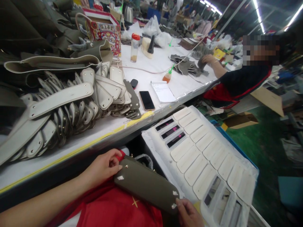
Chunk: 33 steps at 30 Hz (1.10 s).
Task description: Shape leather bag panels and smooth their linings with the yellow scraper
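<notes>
Across my lap, over red cloth, lies a long olive-green strap panel (148, 183) with rounded ends. It has a brass-coloured snap near its left end and small white patches at both ends. My left hand (107, 165) is closed on the panel's left end, thumb on the upper face and fingers curled at the edge. At the opposite end, the thumb and fingertips of my right hand (188, 213) pinch the corner beside a white patch. Right of the panel, a white tray (148, 134) carries rows of pale rounded pieces (201, 186), with several dark slots among them.
A pile of pale strap pieces (62, 97) covers the white table (142, 58) at left. A phone (147, 100), a notepad (163, 91) and a glue bottle (167, 76) lie beyond. At right, a co-worker's hand (208, 59) touches dark pieces. Cardboard (270, 99) lies behind.
</notes>
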Motion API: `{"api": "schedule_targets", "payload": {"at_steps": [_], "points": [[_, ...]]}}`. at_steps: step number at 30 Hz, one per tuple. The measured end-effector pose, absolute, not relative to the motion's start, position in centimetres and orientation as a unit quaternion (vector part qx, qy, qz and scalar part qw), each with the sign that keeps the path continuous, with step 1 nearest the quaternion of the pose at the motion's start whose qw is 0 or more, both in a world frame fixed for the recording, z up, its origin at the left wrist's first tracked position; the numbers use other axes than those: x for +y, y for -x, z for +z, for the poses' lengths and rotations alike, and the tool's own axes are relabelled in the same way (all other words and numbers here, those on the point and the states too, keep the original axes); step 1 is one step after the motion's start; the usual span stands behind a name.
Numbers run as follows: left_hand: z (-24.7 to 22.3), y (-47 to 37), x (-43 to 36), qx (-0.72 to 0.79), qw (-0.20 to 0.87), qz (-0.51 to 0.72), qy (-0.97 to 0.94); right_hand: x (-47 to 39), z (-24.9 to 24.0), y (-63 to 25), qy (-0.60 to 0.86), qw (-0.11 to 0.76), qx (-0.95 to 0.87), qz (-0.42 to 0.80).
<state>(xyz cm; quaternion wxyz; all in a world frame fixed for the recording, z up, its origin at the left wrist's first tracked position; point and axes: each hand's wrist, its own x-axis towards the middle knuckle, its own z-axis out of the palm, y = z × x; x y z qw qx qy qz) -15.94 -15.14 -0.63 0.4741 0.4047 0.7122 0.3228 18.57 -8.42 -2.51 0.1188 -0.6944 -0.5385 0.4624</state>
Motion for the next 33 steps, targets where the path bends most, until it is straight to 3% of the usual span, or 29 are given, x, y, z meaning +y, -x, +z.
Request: {"api": "schedule_targets", "payload": {"at_steps": [12,19,33], "points": [[-0.2,16.5,-14.7,0.705,0.453,0.276,-0.471,-7.8,-1.3,-18.3,0.687,0.069,-0.564,0.453],[-0.5,16.6,-14.7,0.703,0.456,0.265,-0.477,-8.0,-1.0,-17.9,0.692,0.096,-0.562,0.444],[-0.8,16.8,-14.4,0.716,0.364,0.208,-0.558,-7.8,-1.4,-18.5,0.666,0.102,-0.584,0.452]]}}
